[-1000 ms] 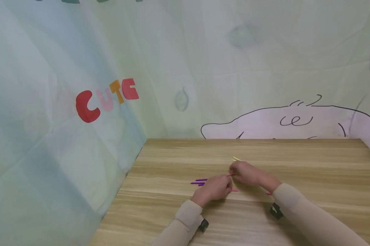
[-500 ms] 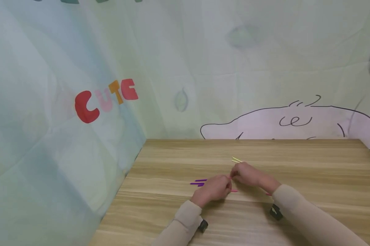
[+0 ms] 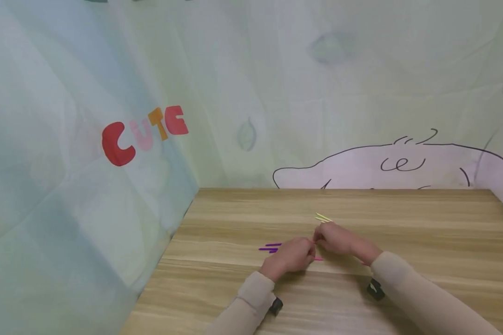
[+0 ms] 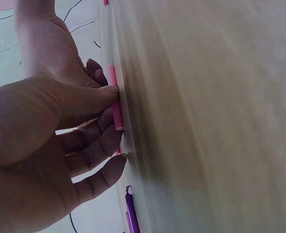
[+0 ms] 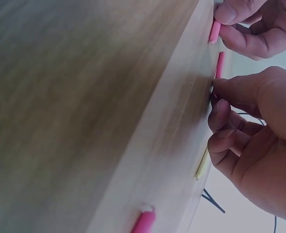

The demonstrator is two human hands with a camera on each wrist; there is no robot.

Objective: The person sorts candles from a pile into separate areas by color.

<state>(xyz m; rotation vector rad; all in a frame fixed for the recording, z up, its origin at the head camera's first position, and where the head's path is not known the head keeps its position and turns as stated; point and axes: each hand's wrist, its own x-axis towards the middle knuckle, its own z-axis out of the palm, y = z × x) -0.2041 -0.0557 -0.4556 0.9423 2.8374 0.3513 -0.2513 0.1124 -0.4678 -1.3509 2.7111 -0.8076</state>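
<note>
In the head view my left hand (image 3: pixel 292 255) and right hand (image 3: pixel 336 238) meet low over the wooden table (image 3: pixel 218 284). A thin pink candle (image 4: pixel 116 109) is pinched between my left thumb and fingers, its end poking out. My right thumb and forefinger pinch another pink candle (image 5: pixel 220 64), partly hidden by the fingertips. Several purple candles (image 3: pixel 268 250) lie left of my left hand, their right ends covered by it. Yellow candles (image 3: pixel 324 217) show just beyond my right hand. Under the right wrist lies a further pink candle (image 5: pixel 144 223).
A pale fabric backdrop (image 3: pixel 251 70) with coloured letters rises behind and to the left of the table. Black wrist cameras (image 3: pixel 375 288) hang under both sleeves, close over the tabletop.
My right hand has shifted slightly right and nearer, showing more of the yellow candles. Less of the pink candle shows between the hands. The left hand stays almost still.
</note>
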